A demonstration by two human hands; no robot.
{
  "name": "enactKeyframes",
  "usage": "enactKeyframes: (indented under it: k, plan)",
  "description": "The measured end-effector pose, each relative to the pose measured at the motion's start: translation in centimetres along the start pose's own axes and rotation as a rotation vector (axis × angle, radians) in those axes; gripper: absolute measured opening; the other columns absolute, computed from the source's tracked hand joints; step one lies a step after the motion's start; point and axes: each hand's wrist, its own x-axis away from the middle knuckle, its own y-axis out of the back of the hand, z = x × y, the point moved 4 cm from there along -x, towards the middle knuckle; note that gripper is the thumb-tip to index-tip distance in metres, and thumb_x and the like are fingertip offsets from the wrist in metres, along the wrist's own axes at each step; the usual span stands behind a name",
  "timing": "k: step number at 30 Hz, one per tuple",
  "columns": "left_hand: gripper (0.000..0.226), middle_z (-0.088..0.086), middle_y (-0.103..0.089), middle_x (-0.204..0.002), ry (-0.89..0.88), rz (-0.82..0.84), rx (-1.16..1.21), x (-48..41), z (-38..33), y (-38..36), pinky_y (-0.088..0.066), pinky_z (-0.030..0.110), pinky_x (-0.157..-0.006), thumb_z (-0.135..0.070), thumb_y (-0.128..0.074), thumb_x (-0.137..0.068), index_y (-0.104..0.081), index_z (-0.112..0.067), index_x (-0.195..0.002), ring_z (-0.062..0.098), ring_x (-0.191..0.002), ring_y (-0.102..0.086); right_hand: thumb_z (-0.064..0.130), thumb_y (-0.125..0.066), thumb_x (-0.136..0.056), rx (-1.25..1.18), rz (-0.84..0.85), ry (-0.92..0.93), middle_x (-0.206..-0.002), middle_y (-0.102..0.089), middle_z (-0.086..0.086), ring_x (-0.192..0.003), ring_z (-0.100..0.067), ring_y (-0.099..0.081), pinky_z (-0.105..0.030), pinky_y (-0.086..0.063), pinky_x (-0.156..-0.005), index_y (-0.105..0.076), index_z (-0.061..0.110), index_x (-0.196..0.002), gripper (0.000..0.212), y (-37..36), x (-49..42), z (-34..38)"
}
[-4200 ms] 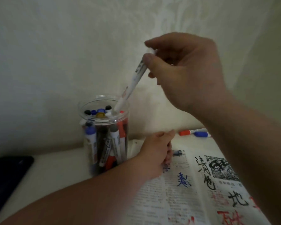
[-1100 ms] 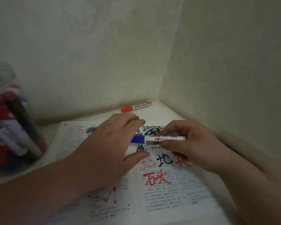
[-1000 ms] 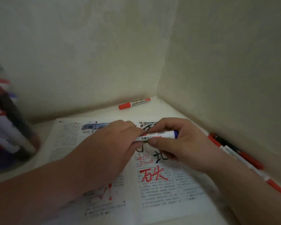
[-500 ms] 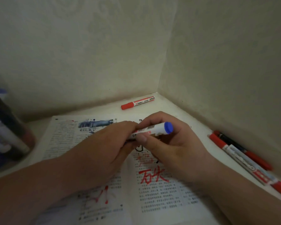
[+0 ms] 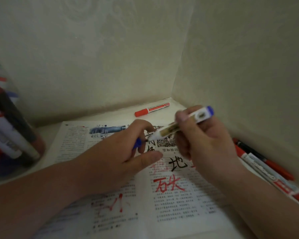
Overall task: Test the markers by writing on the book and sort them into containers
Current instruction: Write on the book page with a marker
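With the book already scrawled on and a jar part-filled, the right hand grips the uncapped blue marker over the page (left hand pinching its cap), loose markers waiting.

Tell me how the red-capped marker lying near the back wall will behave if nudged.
The red-capped marker looks round-barrelled and lies flat, so it would probably roll. Slim, rigid-looking plastic: likely light and stiff.
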Motion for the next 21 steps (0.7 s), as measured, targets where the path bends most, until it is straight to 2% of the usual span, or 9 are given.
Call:
enactKeyframes:
  k: [1,3,5,6,9,13,15,18,21]
  plan:
    - [0.029,-0.019,-0.053,-0.101,0.025,0.0,0.004,0.1,0.2,0.0,-0.049,0.023,-0.069,-0.07,-0.04,-0.086,-0.024,-0.065,-0.11,0.003,-0.074,-0.056,0.047,-0.068,-0.087,-0.032,-0.104,-0.028,-0.053,-0.048,0.004,-0.045,-0.013,-0.039,-0.027,-0.034,-0.048,-0.057,0.027,-0.069,0.029,0.9,-0.4,-0.3]
    - [0.039,-0.025,-0.048,-0.106,0.02,-0.021,0.001,0.2,0.5,0.0,-0.047,0.016,-0.073,-0.038,-0.047,-0.097,-0.022,-0.058,-0.119,-0.006,-0.085,-0.056,0.047,-0.079,-0.079,0.021,-0.27,-0.05,-0.054,-0.044,0.002,-0.044,-0.012,-0.036,-0.027,-0.031,-0.051,-0.05,0.026,-0.065,0.038,3.1,-1.0,-0.8]
    - [0.051,-0.028,-0.047,-0.11,0.014,-0.042,-0.032,0.1,0.5,-0.1,-0.04,0.005,-0.079,-0.008,-0.043,-0.099,-0.024,-0.049,-0.123,-0.015,-0.1,-0.05,0.043,-0.08,-0.07,0.095,-0.284,-0.098,-0.054,-0.04,0.0,-0.044,-0.014,-0.032,-0.027,-0.03,-0.052,-0.047,0.026,-0.064,0.038,4.5,-1.2,-1.4]
    - [0.053,-0.027,-0.047,-0.11,0.02,-0.043,-0.037,0.1,0.5,-0.2,-0.038,0.002,-0.078,-0.001,-0.042,-0.099,-0.026,-0.045,-0.123,-0.019,-0.1,-0.049,0.037,-0.081,-0.07,0.104,-0.237,-0.132,-0.052,-0.041,-0.001,-0.043,-0.015,-0.032,-0.027,-0.03,-0.051,-0.048,0.025,-0.064,0.036,4.7,-1.3,-1.8]
    - [0.05,-0.032,-0.052,-0.113,-0.019,-0.062,-0.071,0.0,0.6,-0.6,-0.038,-0.001,-0.078,-0.013,-0.05,-0.101,-0.027,-0.051,-0.123,-0.022,-0.106,-0.048,0.018,-0.076,-0.083,0.095,-0.067,-0.228,-0.056,-0.057,-0.012,-0.046,-0.024,-0.048,-0.029,-0.04,-0.046,-0.064,0.012,-0.071,0.018,4.4,-1.0,-1.4]
    - [0.038,-0.03,-0.055,-0.109,-0.068,-0.117,-0.057,0.0,1.0,-0.2,-0.039,-0.002,-0.082,-0.025,-0.067,-0.093,-0.044,-0.05,-0.109,-0.016,-0.108,-0.053,0.014,-0.071,-0.088,0.152,0.129,-0.379,-0.085,-0.073,-0.024,-0.071,-0.032,-0.07,-0.033,-0.055,-0.054,-0.073,0.002,-0.09,0.013,4.2,-0.4,0.2]
    - [0.026,-0.023,-0.056,-0.102,-0.152,-0.122,-0.143,0.0,0.8,0.0,-0.043,0.008,-0.084,-0.023,-0.073,-0.089,-0.058,-0.038,-0.105,-0.005,-0.1,-0.057,0.005,-0.075,-0.082,0.198,0.182,-0.389,-0.085,-0.072,-0.025,-0.072,-0.032,-0.07,-0.034,-0.058,-0.059,-0.075,0.005,-0.088,0.006,4.7,0.2,0.7]
    - [0.018,-0.025,-0.056,-0.102,-0.209,-0.106,-0.235,0.0,0.7,0.0,-0.044,0.014,-0.081,-0.037,-0.067,-0.093,-0.065,-0.035,-0.111,-0.004,-0.097,-0.055,-0.009,-0.078,-0.075,0.214,0.18,-0.377,-0.072,-0.062,-0.026,-0.059,-0.029,-0.059,-0.031,-0.057,-0.053,-0.067,0.001,-0.082,0.016,5.4,1.7,-0.2]
    - [0.032,-0.029,-0.055,-0.105,-0.241,-0.093,-0.287,0.1,0.7,-0.4,-0.041,0.015,-0.086,-0.043,-0.058,-0.094,-0.062,-0.036,-0.125,-0.007,-0.1,-0.051,0.003,-0.071,-0.069,0.161,0.087,-0.346,-0.057,-0.046,-0.017,-0.046,-0.023,-0.041,-0.026,-0.045,-0.042,-0.059,0.001,-0.074,0.013,5.8,2.7,-1.8]
